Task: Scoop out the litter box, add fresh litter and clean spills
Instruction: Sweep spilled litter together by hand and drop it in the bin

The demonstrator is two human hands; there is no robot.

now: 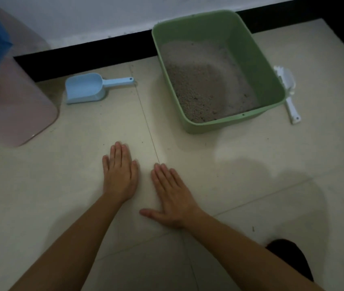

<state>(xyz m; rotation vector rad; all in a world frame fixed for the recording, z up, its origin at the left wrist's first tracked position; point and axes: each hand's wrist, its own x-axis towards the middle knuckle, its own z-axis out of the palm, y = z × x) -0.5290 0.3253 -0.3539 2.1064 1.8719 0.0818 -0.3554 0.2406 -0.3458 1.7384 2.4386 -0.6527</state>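
Peeking from behind litter box (pixel 248 51): white scoop (pixel 291 111).

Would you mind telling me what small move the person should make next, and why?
Probably reach the right hand to the white scoop lying beside the green litter box: both it and the left hand rest flat and empty on the floor, and scooping comes first.

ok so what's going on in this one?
Nothing is in hand. The left hand and right hand lie open, flat on the floor. Ahead, the litter box holds litter; a blue scoop lies on the floor to its left, a white scoop beside its right wall. A pink bin stands far left.
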